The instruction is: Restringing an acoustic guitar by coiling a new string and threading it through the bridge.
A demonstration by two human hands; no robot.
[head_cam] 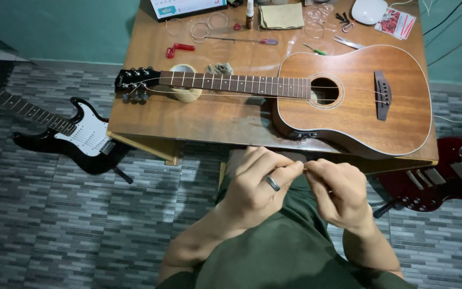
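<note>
Your two hands meet low in the frame, pinching something thin between them, below an acoustic guitar on a wooden table.

At the far left a black and white electric guitar (76, 136) lies on the grey tiled floor. Right of it, the wooden table (209, 120) fills the upper middle, and the acoustic guitar (316, 93) lies flat across it, headstock to the left, its neck resting on a roll of tape (184, 85). Behind the neck lie a red string winder (179, 49) and a screwdriver (247, 39). Lower centre, your left hand (258, 190), ring on one finger, is closed narrow in a pinch; your right hand (340, 190) pinches against it, fingertips touching. What they grip is too thin to tell. At the right edge a red electric guitar (445, 179) lies on the floor.
</note>
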